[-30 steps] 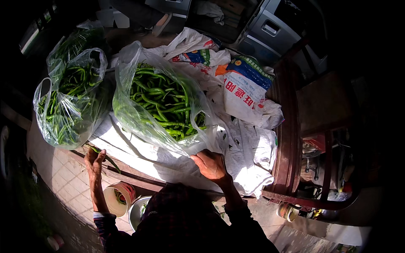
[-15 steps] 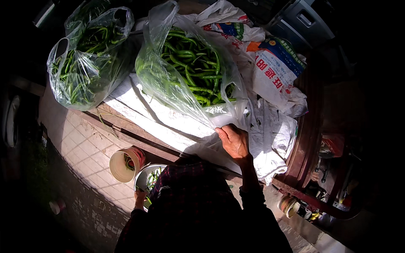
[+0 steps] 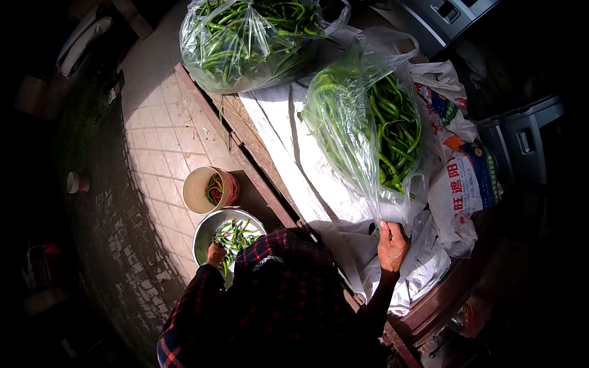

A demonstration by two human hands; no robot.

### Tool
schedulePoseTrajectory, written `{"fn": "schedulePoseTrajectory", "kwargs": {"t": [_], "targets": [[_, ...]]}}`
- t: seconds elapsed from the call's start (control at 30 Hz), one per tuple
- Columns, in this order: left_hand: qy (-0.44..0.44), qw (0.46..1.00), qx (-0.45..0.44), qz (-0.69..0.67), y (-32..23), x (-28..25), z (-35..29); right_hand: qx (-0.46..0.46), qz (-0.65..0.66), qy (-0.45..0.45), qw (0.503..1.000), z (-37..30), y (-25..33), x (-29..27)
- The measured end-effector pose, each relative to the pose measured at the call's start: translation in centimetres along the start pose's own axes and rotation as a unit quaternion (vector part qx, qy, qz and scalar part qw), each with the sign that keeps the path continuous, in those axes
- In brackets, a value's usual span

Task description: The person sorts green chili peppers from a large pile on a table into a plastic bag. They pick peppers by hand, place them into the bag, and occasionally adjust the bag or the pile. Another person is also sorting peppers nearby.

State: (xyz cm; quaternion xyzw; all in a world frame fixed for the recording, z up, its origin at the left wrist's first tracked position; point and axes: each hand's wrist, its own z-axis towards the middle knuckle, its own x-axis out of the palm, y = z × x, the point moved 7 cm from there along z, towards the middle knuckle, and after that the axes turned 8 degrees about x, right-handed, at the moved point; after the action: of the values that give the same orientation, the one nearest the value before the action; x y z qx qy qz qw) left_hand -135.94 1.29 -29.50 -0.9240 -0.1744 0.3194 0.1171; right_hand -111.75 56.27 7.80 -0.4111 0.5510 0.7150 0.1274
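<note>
My right hand (image 3: 392, 246) pinches the gathered lower edge of a clear plastic bag (image 3: 340, 122). Long green chili peppers (image 3: 392, 132) fill that bag, which lies on a white woven sack (image 3: 319, 196). Down to the left, my left hand (image 3: 216, 253) is inside a round metal basin (image 3: 202, 232), its fingers curled against loose green chili peppers (image 3: 236, 240); the fingertips are partly hidden. Against the basin's far side stands a pale bucket (image 3: 192, 191) with a few red and green peppers at its bottom.
A second clear bag of green peppers (image 3: 245, 52) sits at the far end of the low platform (image 3: 215, 116). Printed woven sacks (image 3: 454, 181) lie crumpled to the right, near a grey plastic case (image 3: 524, 138). Paving tiles (image 3: 156, 135) cover the ground at left.
The view has swung left, so the bags appear farther right. My left hand has gone from the basin's edge in among the peppers. My right hand keeps its grip on the bag.
</note>
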Motion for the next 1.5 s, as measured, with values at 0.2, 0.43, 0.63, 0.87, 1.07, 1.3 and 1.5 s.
{"fn": "schedulePoseTrajectory", "kwargs": {"t": [0.2,0.43,0.63,0.87,1.07,1.3,1.5], "targets": [[-0.136,0.985,0.074,0.072,4.7,-0.5,1.6,0.002,0.011,0.016,1.000,-0.1,0.0,0.4],[-0.170,0.969,0.157,0.082,2.8,-1.2,2.8,-0.013,0.009,0.014,1.000,-0.3,0.0,0.4],[-0.117,0.969,0.185,0.112,-3.1,-0.9,3.5,-0.025,-0.014,-0.017,0.999,-0.7,0.2,-0.2],[-0.103,0.920,0.277,0.258,-7.4,0.0,8.0,-0.009,0.019,-0.042,0.999,-1.3,-0.8,-0.3],[-0.161,0.954,0.187,0.172,-12.0,-1.9,5.0,-0.036,0.007,-0.047,0.998,-1.4,0.2,0.4],[-0.039,0.955,0.244,0.161,-18.6,-2.2,6.7,-0.036,0.011,-0.058,0.998,-1.7,-0.4,0.1],[-0.212,0.855,0.464,0.090,-25.9,-6.4,7.3,-0.061,0.037,-0.039,0.997,-1.3,0.4,1.9]]}}
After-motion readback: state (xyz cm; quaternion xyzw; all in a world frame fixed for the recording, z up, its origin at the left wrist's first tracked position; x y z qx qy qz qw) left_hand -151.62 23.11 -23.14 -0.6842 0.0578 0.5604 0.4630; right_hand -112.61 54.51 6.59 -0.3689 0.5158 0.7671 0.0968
